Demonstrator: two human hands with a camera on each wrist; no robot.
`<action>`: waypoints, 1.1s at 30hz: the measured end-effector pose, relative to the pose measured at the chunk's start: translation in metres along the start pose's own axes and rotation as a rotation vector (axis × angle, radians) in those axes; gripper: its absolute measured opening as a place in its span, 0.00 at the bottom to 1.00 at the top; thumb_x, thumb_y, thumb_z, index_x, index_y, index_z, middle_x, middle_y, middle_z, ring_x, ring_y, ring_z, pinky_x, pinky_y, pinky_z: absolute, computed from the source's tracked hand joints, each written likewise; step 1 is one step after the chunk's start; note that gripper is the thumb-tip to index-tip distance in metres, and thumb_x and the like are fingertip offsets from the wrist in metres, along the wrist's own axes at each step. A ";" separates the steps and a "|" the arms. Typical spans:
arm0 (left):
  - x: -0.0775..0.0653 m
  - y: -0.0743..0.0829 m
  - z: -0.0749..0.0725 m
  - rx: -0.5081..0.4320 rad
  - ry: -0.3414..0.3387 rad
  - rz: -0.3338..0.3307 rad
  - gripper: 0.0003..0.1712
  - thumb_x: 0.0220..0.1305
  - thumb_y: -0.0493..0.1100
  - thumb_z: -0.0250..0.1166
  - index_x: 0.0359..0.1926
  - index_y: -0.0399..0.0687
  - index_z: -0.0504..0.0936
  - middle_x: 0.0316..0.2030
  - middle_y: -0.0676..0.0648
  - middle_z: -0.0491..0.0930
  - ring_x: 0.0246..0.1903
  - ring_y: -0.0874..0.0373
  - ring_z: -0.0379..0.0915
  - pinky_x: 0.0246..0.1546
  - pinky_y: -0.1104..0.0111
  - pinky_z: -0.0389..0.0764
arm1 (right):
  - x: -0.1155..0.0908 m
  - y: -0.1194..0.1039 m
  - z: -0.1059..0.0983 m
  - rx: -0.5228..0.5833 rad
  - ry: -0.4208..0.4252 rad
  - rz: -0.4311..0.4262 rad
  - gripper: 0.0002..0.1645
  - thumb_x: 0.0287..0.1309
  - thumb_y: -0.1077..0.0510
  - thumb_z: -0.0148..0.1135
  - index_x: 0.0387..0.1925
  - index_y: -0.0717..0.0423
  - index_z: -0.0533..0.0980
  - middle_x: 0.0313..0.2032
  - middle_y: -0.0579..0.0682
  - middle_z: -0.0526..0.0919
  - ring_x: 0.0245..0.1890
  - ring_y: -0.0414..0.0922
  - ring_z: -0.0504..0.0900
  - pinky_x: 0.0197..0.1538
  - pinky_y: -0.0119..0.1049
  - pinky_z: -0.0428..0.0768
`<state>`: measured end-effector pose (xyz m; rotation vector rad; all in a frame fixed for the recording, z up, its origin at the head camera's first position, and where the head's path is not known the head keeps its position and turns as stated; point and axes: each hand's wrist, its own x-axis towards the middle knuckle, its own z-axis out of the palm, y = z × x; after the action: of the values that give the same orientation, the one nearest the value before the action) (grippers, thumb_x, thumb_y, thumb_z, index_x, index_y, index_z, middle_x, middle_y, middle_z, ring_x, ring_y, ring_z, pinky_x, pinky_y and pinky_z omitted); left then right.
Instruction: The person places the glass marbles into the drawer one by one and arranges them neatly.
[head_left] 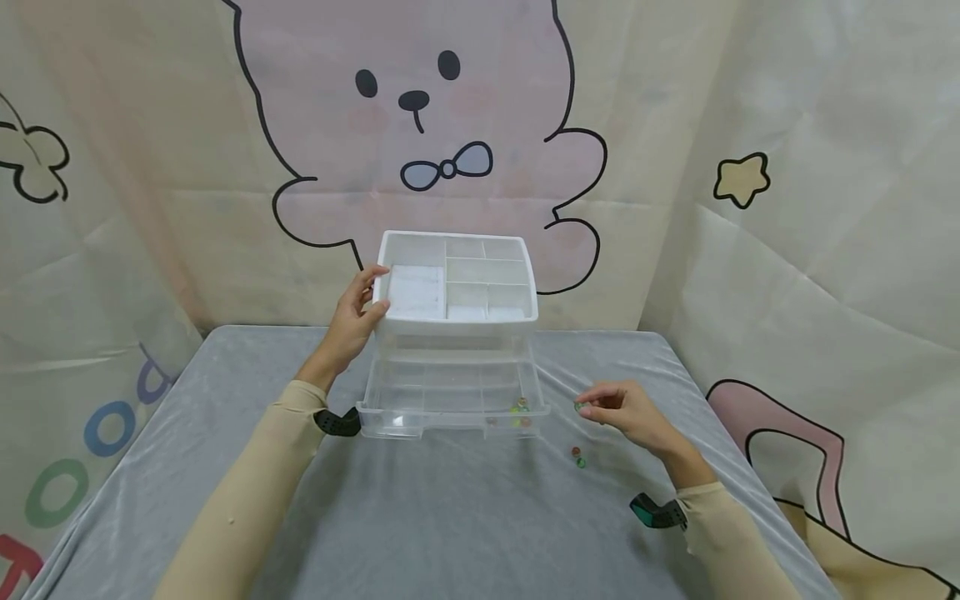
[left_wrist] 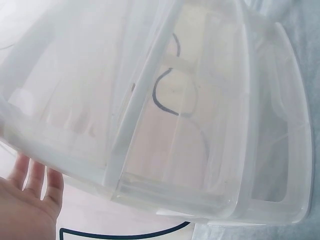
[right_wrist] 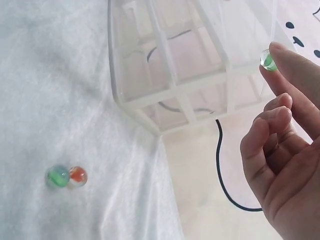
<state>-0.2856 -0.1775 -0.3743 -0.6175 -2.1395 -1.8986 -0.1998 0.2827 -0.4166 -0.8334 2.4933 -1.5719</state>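
Observation:
A clear plastic drawer box (head_left: 450, 342) with a white divided top tray (head_left: 491, 271) stands on the table. Its bottom drawer (head_left: 408, 423) is pulled out toward me, and several coloured marbles (head_left: 520, 408) lie in the drawer's front right compartment. My left hand (head_left: 351, 325) holds the left side of the box near the top tray, thumb toward the front. Right of the drawer, my right hand (head_left: 630, 412) pinches a green and clear marble (right_wrist: 268, 60) between thumb and index finger. Below that hand, a red marble (right_wrist: 78, 176) and a green marble (right_wrist: 58, 176) sit together on the cloth.
Grey cloth (head_left: 450, 517) covers the table, with some wrinkles on the right. Printed curtains (head_left: 637, 83) hang behind and at both sides, close to the table's back edge. Each wrist bears a black strap mount (head_left: 337, 422).

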 end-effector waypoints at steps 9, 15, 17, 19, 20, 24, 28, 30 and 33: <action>0.000 -0.001 -0.001 0.007 -0.003 0.002 0.29 0.74 0.36 0.53 0.72 0.48 0.61 0.71 0.39 0.60 0.56 0.55 0.66 0.45 0.74 0.75 | 0.007 -0.012 0.004 0.022 0.008 -0.029 0.09 0.64 0.68 0.63 0.44 0.69 0.83 0.29 0.39 0.79 0.25 0.31 0.71 0.28 0.30 0.75; -0.001 -0.001 -0.001 -0.020 -0.003 0.001 0.29 0.73 0.35 0.53 0.72 0.45 0.61 0.70 0.37 0.60 0.56 0.56 0.66 0.45 0.74 0.75 | 0.011 -0.020 0.009 0.037 0.007 -0.040 0.10 0.64 0.69 0.63 0.44 0.71 0.83 0.29 0.40 0.78 0.23 0.33 0.69 0.26 0.31 0.73; -0.001 -0.001 -0.001 -0.028 -0.002 0.002 0.29 0.73 0.35 0.53 0.72 0.45 0.61 0.70 0.37 0.60 0.56 0.56 0.66 0.45 0.74 0.75 | 0.012 -0.022 0.009 0.039 0.008 -0.047 0.10 0.64 0.69 0.63 0.44 0.70 0.83 0.29 0.40 0.78 0.23 0.33 0.69 0.26 0.32 0.72; -0.001 -0.001 -0.001 -0.033 -0.003 0.006 0.29 0.73 0.35 0.54 0.72 0.45 0.61 0.70 0.37 0.60 0.56 0.56 0.66 0.45 0.74 0.75 | 0.014 -0.024 0.010 0.040 0.007 -0.059 0.10 0.64 0.69 0.63 0.44 0.69 0.83 0.29 0.41 0.77 0.23 0.33 0.68 0.25 0.34 0.71; -0.001 0.000 -0.001 -0.034 -0.003 0.007 0.29 0.73 0.35 0.54 0.72 0.45 0.60 0.70 0.37 0.60 0.56 0.55 0.66 0.45 0.74 0.75 | 0.014 -0.024 0.010 0.041 0.005 -0.066 0.10 0.64 0.69 0.62 0.44 0.69 0.84 0.29 0.41 0.77 0.23 0.33 0.68 0.24 0.36 0.70; -0.001 -0.001 -0.001 -0.030 -0.002 0.010 0.29 0.73 0.35 0.53 0.72 0.44 0.60 0.70 0.37 0.60 0.57 0.54 0.66 0.45 0.74 0.75 | 0.016 -0.026 0.010 0.046 0.000 -0.076 0.10 0.64 0.69 0.62 0.44 0.67 0.84 0.29 0.40 0.78 0.23 0.34 0.68 0.25 0.37 0.69; -0.001 -0.003 0.000 -0.028 -0.003 0.005 0.29 0.73 0.35 0.53 0.72 0.45 0.60 0.69 0.38 0.60 0.57 0.54 0.66 0.45 0.74 0.75 | 0.017 -0.029 0.011 0.046 0.007 -0.068 0.09 0.64 0.69 0.62 0.44 0.67 0.84 0.30 0.40 0.79 0.24 0.34 0.68 0.26 0.34 0.71; -0.001 -0.003 0.000 -0.027 -0.001 0.007 0.29 0.73 0.35 0.53 0.72 0.45 0.61 0.69 0.38 0.60 0.56 0.54 0.66 0.45 0.74 0.75 | 0.018 -0.031 0.011 0.042 0.010 -0.069 0.09 0.64 0.69 0.62 0.44 0.67 0.84 0.30 0.41 0.78 0.24 0.34 0.69 0.26 0.33 0.71; -0.001 -0.002 -0.001 -0.029 0.000 0.014 0.29 0.73 0.35 0.54 0.72 0.45 0.61 0.68 0.37 0.61 0.56 0.55 0.66 0.45 0.74 0.74 | 0.021 -0.035 0.012 0.039 0.011 -0.079 0.09 0.64 0.69 0.62 0.44 0.67 0.84 0.31 0.41 0.78 0.24 0.34 0.69 0.27 0.34 0.71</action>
<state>-0.2856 -0.1784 -0.3762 -0.6362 -2.1054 -1.9255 -0.1995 0.2521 -0.3880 -0.9315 2.4574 -1.6473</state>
